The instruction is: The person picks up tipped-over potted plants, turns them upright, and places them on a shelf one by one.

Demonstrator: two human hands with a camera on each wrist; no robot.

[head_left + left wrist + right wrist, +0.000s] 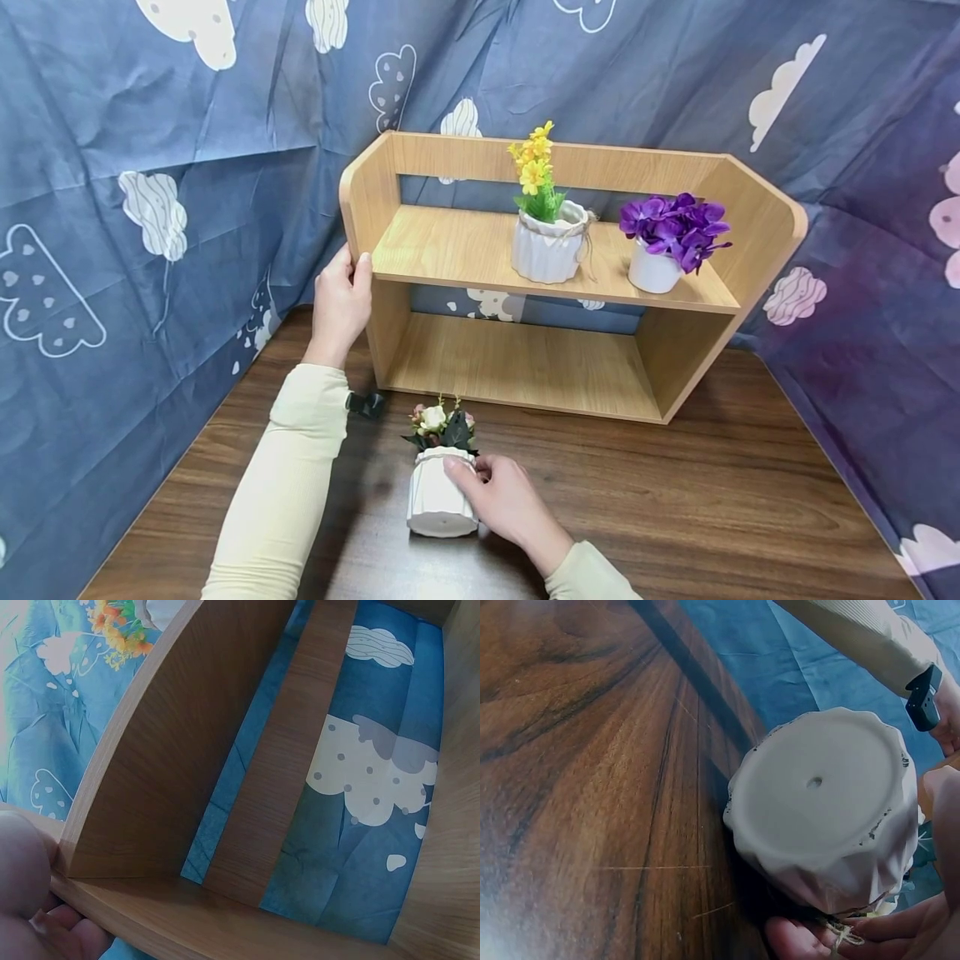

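My left hand (341, 304) grips the left side panel of a two-tier wooden shelf (465, 250), at the level of the middle board. In the left wrist view the thumb and curled fingers (79, 934) lie on either side of the panel edge. My right hand (513, 504) holds a white fluted flowerpot (442, 496) by its right side, thumb across the front. Pink and cream artificial flowers (435, 418) with dark leaves point toward the shelf. The pot is tipped, its round base facing the right wrist camera, with a twine bow (844, 934) by the fingers.
On the shelf's middle board stand a white pot (547, 250) with yellow flowers and a smaller white pot (654, 268) with purple flowers. The shelf stands on a dark wood table (750, 492), with blue cloud-patterned cloth (247, 108) behind and on both sides.
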